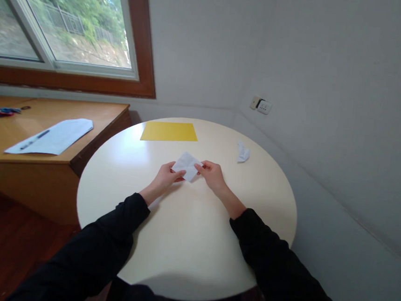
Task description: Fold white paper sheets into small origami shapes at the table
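Note:
A small white square of folded paper [187, 162] is held between my two hands above the round cream table [185, 243], one corner pointing toward me. My left hand [167, 176] pinches its left side, thumb on top and fingers underneath. At the right corner, the thumb and fingers of my right hand [212, 174] close on the same paper. Faint crease lines show on its upper face. Farther right on the table lies another folded white paper piece [243, 153], apart from both hands.
A yellow sheet [169, 132] lies at the table's far side. On the wooden desk [108, 119] to the left are white paper sheets [61, 133] with a dark pen [35, 139] on them, and scissors-like tools [5, 112]. A wall with a socket [264, 107] stands behind.

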The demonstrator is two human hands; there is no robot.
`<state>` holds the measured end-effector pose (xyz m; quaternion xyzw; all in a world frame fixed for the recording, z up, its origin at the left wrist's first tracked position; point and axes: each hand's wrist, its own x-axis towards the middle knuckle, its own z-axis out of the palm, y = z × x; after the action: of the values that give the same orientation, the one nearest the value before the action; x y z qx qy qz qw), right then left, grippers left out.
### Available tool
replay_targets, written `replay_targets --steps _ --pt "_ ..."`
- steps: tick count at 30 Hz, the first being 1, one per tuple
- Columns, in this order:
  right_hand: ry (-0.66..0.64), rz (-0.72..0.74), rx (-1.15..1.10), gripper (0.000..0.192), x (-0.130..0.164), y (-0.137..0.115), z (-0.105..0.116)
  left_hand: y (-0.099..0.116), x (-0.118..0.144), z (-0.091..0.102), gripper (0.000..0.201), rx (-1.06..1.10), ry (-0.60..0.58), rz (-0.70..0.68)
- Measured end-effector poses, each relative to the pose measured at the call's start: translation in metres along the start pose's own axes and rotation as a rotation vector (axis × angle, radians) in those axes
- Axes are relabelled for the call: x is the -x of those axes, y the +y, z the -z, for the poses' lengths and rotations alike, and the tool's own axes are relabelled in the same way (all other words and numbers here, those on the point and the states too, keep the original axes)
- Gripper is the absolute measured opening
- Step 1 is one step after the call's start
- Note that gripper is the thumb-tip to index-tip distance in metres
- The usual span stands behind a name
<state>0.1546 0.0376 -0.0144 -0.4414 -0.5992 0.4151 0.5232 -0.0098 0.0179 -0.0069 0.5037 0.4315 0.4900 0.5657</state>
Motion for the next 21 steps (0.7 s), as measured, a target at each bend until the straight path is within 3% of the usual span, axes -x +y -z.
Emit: replay_targets --steps 7,14,21 --pt "0.011 -0.019 -0.007 0.029 0.001 -0.002 0.001 0.005 0.003 -0.002 0.032 0.002 -0.007 0.001" --pt "-0.135 -0.123 -0.067 0.03 0.007 -0.011 0.0 0.007 0.004 -0.003 0.032 0.042 -0.034 0.007" --pt "-0.057 -0.133 -0.169 0.031 0.004 -0.004 -0.003 0.01 0.009 -0.007 0.02 0.221 -0.057 0.134"
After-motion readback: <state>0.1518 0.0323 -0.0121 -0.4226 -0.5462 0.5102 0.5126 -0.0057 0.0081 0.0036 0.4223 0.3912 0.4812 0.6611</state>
